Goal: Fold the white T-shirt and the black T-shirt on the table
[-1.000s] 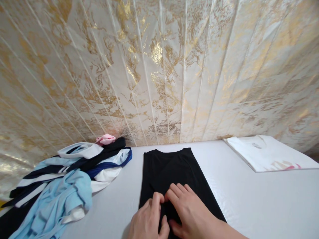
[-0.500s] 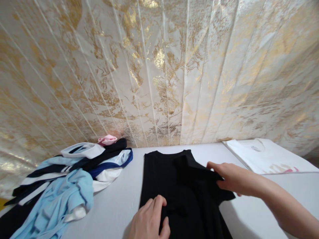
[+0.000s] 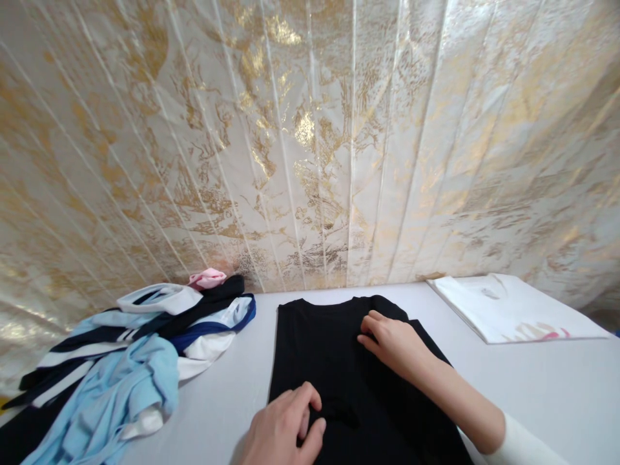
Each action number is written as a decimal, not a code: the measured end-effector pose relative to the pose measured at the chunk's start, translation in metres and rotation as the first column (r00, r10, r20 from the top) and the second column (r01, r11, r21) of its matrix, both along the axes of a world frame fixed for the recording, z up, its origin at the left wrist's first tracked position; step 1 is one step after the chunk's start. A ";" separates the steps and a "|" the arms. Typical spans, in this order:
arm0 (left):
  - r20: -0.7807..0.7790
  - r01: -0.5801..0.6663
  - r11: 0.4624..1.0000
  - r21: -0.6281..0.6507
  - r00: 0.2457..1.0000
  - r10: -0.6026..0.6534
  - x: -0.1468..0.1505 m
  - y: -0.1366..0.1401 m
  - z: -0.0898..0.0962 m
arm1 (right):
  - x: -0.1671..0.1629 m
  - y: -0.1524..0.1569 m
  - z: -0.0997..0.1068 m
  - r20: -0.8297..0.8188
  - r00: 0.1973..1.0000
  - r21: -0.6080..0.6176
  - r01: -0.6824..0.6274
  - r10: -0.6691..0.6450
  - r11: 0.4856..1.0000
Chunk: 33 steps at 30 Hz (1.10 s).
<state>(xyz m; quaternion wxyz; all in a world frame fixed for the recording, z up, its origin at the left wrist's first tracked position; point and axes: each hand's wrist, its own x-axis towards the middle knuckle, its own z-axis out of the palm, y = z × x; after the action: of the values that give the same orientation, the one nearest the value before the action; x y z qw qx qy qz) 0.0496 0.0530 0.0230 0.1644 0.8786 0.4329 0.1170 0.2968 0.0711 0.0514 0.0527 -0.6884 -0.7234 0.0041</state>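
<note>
A black T-shirt [image 3: 314,349] lies on the white surface in the middle, neckline toward the wall. At the lower left part of the shirt is my left hand [image 3: 288,426], its fingers loosely bent and the thumb apart from the index finger. My right hand [image 3: 387,336] is over the upper right part of the shirt, fingers curled and thumb apart; no cloth shows gathered between them. A folded black edge lies just beyond that hand, near the shoulder. The dark cloth hides whether the fingertips press on it.
A loose heap of clothes stands at the left, with a light blue garment [image 3: 111,394], dark striped pieces and a pink item [image 3: 208,278]. At the back right lies a folded white T-shirt [image 3: 513,307]. A gold-patterned wall covering [image 3: 310,161] rises behind the white surface [image 3: 213,400].
My right hand has moved left and let go of the lifted black cloth, which now lies flat on the right side of the shirt. My left hand stays almost where it was.
</note>
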 end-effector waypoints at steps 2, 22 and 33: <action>0.049 -0.008 1.000 -0.022 0.999 0.009 -0.002 0.019 0.009 | -0.004 0.005 -0.010 0.004 1.000 0.030 0.004 -0.004 1.000; 0.008 0.051 0.943 0.330 0.998 -0.057 -0.003 0.163 -0.011 | -0.006 0.037 -0.019 -0.438 0.896 0.173 0.006 0.071 0.985; 0.014 -0.095 0.914 0.394 0.995 0.097 -0.006 0.167 -0.011 | 0.000 0.049 -0.030 -0.307 0.951 0.107 0.057 -0.021 0.993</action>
<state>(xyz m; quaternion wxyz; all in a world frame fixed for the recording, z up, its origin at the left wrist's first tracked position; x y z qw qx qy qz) 0.0437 0.2196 0.0123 -0.0231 0.8717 0.4437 0.2069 0.2969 0.1202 0.0214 0.2034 -0.6894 -0.6919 0.0678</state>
